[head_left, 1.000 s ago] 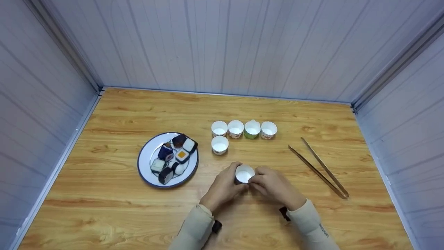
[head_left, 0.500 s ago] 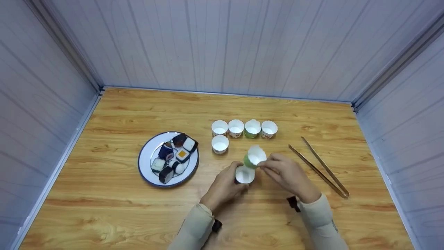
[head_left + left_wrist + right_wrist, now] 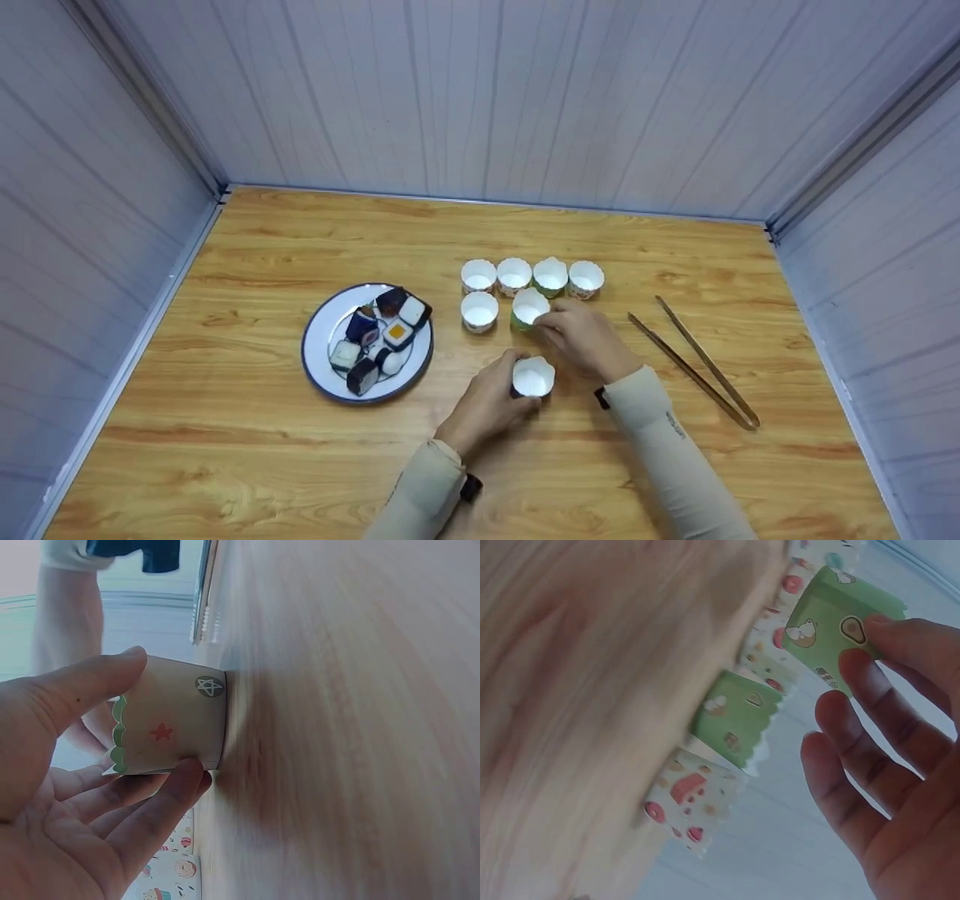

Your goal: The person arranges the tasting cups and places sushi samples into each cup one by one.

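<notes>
My left hand (image 3: 487, 401) holds a paper baking cup (image 3: 533, 377) by its side, thumb and fingers round it. In the left wrist view this cup (image 3: 176, 716) carries star prints and has a green scalloped rim. Farther forward, my right hand (image 3: 589, 337) pinches the rim of a green baking cup (image 3: 529, 309) between thumb and finger. Avocado prints show on that green cup (image 3: 829, 626) in the right wrist view. It is at the right of a white-lined cup (image 3: 479, 311), just in front of the back row.
Several printed baking cups, one of them green (image 3: 550, 276), form the back row. A blue-rimmed plate (image 3: 319, 367) with several sushi-like pieces (image 3: 397, 334) stands left. Metal tongs (image 3: 712, 375) lie spread at the right. Panel walls (image 3: 480, 97) border the wooden table (image 3: 247, 465).
My right hand has drawn the green cup out of the cup in my left hand and carried it forward and left to the second row. The left hand stays in place.
</notes>
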The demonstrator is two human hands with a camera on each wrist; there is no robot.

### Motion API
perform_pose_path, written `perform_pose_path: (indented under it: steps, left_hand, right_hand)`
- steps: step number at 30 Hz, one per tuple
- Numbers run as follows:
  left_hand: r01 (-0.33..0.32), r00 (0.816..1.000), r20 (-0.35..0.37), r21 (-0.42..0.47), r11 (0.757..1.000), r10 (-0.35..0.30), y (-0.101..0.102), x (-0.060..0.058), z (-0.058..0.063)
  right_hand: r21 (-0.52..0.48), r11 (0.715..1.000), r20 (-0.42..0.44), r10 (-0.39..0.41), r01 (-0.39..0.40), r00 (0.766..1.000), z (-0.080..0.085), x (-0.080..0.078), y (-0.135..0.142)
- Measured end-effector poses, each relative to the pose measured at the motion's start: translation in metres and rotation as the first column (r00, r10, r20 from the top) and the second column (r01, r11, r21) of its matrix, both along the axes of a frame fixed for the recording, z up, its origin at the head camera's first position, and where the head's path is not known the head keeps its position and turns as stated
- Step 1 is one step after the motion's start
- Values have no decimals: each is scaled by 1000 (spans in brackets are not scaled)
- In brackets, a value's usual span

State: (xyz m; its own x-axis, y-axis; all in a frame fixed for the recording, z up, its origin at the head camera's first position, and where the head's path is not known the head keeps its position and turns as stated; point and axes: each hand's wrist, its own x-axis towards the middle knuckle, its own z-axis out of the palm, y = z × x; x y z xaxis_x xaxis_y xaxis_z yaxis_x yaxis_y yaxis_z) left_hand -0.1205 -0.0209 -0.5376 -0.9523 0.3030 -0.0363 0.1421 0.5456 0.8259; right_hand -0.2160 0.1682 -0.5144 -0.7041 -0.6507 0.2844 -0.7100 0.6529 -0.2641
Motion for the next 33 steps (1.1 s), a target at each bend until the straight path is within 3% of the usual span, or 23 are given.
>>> perform_pose_path:
  steps: [9,22,27,33]
  left_hand:
    - [4,1000,-17,0,1000,-4,1,0,0]
    - [4,1000,4,17,1000,-4,2,-1,-2]
    - [3,1000,6,8,1000,-3,2,-1,-2]
    - [3,1000,-26,-31,1000,-4,0,0,-2]
  right_hand:
    - [94,995,73,-26,19,997,-9,-13,-13]
    - [105,994,51,-19,13,999,-12,-16,-23]
    - [69,997,-4,-23,23,1000,-8,-9,-21]
    - [-45,999,-115,5,-10,993,1,14,-11]
